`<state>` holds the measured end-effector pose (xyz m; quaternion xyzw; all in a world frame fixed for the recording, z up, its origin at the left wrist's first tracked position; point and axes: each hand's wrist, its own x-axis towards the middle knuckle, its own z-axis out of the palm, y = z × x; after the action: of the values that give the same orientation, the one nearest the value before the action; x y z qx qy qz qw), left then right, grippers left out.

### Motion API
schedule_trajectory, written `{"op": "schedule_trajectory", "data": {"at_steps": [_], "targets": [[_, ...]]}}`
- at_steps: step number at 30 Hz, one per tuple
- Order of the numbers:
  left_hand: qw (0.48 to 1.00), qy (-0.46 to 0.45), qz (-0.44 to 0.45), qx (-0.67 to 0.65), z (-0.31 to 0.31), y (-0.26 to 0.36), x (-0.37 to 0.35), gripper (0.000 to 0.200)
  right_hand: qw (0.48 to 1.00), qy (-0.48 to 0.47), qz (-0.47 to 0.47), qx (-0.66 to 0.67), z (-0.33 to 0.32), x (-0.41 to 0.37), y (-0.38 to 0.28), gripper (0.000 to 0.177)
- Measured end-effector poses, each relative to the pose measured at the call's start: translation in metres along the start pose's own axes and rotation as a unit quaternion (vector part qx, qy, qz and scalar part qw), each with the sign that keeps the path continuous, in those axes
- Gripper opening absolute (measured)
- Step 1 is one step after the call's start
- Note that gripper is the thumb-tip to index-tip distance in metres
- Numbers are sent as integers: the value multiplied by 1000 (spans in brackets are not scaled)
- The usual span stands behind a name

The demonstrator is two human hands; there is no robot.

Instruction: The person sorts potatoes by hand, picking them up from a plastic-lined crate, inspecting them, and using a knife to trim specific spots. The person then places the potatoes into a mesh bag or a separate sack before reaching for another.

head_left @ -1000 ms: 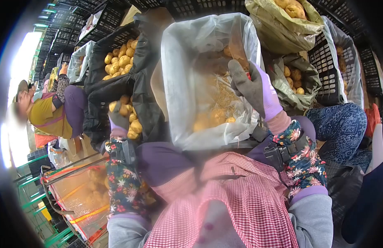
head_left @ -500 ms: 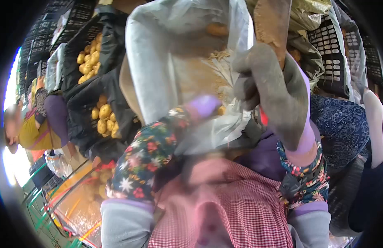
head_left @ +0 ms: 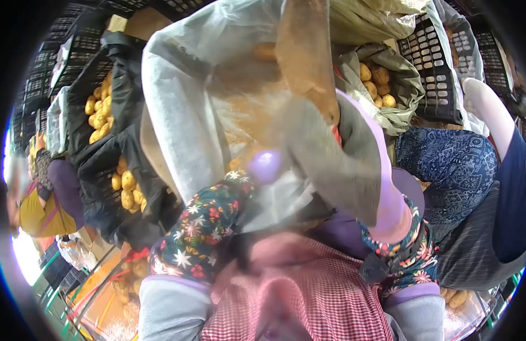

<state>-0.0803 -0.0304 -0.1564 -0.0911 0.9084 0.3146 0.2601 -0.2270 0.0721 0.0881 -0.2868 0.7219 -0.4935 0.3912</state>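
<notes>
Over the plastic liner (head_left: pixel 180 108), clenching a flat brown tool (head_left: pixel 304 54) jutting beyond the right grip (head_left: pixel 328 156); cannot tell for the blurred left grip (head_left: pixel 267 166).

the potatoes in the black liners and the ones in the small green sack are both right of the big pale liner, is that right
Not quite: the head view shows the potatoes in the black liners left of the big pale liner. Those in the small green sack are right of it.
</notes>
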Motion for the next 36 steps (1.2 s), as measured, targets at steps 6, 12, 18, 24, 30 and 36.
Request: {"op": "schedule_trajectory", "data": {"at_steps": [6, 12, 18, 24, 30, 36], "targets": [[998, 43, -46, -16, -21, -9, -38, 30, 995, 20, 11, 98, 1, 0, -13, 26], [1000, 1, -18, 17, 5, 7, 6, 31, 986, 3, -27, 163, 2, -5, -11, 20], [998, -35, 23, 50, 34, 25, 73, 32, 996, 33, -17, 87, 0, -7, 7, 18], [998, 42, 33, -45, 10, 15, 31, 32, 996, -1, 74, 55, -1, 1, -12, 23], [896, 154, 97, -405, -87, 33, -62, 33, 984, 3, 59, 166, -1, 7, -12, 32], [503, 139, -9, -853, -110, 46, -121, 52, 968, -104, 69, 218, 6, 18, 5, 41]]}}
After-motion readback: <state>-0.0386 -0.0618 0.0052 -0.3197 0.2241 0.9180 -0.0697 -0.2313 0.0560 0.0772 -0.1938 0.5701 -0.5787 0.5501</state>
